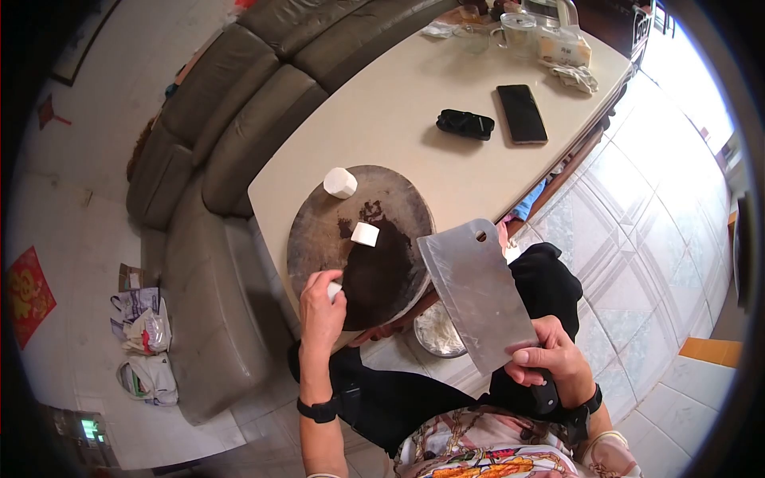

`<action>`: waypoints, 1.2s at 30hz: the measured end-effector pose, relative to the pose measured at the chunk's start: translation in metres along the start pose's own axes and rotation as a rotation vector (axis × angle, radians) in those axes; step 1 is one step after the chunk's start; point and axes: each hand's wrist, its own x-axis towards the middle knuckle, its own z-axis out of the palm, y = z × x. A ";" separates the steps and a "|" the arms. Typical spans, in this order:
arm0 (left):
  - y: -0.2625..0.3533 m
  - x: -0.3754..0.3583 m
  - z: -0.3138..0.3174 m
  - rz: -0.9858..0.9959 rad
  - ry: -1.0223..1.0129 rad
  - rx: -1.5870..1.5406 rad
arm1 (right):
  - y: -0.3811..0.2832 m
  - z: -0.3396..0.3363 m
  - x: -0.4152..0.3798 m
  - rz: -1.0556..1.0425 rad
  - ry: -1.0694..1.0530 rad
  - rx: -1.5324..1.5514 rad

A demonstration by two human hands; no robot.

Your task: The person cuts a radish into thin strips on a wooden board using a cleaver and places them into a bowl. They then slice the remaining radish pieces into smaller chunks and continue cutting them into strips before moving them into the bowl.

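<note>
My right hand (550,357) is wrapped round the dark handle of a cleaver (478,291), its broad blade raised to the right of the board's edge. At the near left of a round wooden chopping board (315,227), my left hand (321,307) pinches a small white chunk (335,291), partly hidden by the fingers. Another white chunk (365,233) with flat cut sides lies near the board's middle, beside a dark wet patch. A larger, rounder white piece (340,183) rests at the far left rim.
The board sits on the near end of a pale table (382,103). Farther along lie a phone (522,114), a black case (465,124), a tissue pack (564,48) and a glass cup (519,30). Below the blade is a bowl (437,331) with whitish contents. A leather sofa (231,119) runs along the left.
</note>
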 end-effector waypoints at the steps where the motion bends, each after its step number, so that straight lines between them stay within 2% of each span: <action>1: -0.003 -0.004 -0.003 0.002 0.031 0.029 | -0.001 0.000 0.000 0.000 -0.001 -0.015; 3: -0.005 -0.003 -0.005 0.007 0.066 0.064 | -0.002 -0.001 0.000 -0.005 -0.008 -0.027; 6: -0.001 0.013 -0.006 0.109 0.075 -0.079 | -0.001 -0.002 0.000 -0.002 -0.001 -0.005; 10: 0.022 0.059 0.010 0.194 0.153 -0.093 | -0.002 -0.002 -0.001 -0.007 -0.002 -0.031; 12: 0.024 0.075 0.021 0.361 0.001 -0.034 | -0.003 0.000 -0.001 -0.004 -0.001 -0.061; 14: 0.027 0.078 0.024 0.358 -0.089 -0.094 | -0.004 0.004 0.000 -0.012 0.047 -0.105; 16: 0.031 0.074 0.021 0.211 -0.106 -0.012 | -0.001 -0.004 -0.003 -0.016 -0.020 -0.069; 17: 0.034 0.070 0.019 0.253 -0.001 -0.016 | -0.001 -0.004 -0.004 -0.018 -0.008 -0.070; 18: 0.030 0.068 0.019 0.250 -0.006 -0.014 | -0.002 -0.004 -0.004 -0.017 0.000 -0.071; 20: 0.014 0.063 0.019 0.045 0.057 -0.291 | -0.003 -0.005 -0.004 -0.014 -0.003 -0.057; 22: 0.009 0.055 0.012 0.046 -0.015 -0.261 | -0.003 -0.006 -0.004 -0.012 -0.005 -0.049; 24: 0.014 0.048 0.005 0.048 -0.183 -0.328 | -0.002 -0.009 -0.005 -0.021 -0.013 -0.071; 25: 0.014 0.050 0.002 0.107 -0.234 -0.378 | -0.001 -0.010 -0.005 -0.024 -0.011 -0.070; 28: 0.019 0.070 -0.012 0.047 -0.300 -0.347 | -0.001 -0.011 -0.006 -0.024 0.003 -0.084; 29: 0.018 0.085 -0.011 -0.027 -0.246 -0.321 | -0.001 -0.010 -0.006 -0.017 0.006 -0.082; 30: 0.014 0.101 -0.008 0.065 -0.101 -0.304 | -0.002 -0.010 -0.007 -0.009 0.010 -0.081; 31: 0.011 0.118 -0.005 0.061 -0.022 -0.238 | -0.002 -0.010 -0.007 -0.008 0.012 -0.083; 32: 0.007 0.135 0.002 0.061 -0.022 -0.241 | -0.002 -0.010 -0.007 -0.011 0.004 -0.082; 34: -0.003 0.162 0.017 0.322 0.321 0.081 | -0.003 -0.010 -0.007 -0.017 -0.003 -0.081; 35: -0.008 0.170 0.023 0.327 0.320 0.079 | -0.003 -0.011 -0.007 -0.007 -0.005 -0.105; 36: -0.010 0.177 0.028 0.216 0.254 0.117 | -0.004 -0.011 -0.007 0.003 -0.006 -0.129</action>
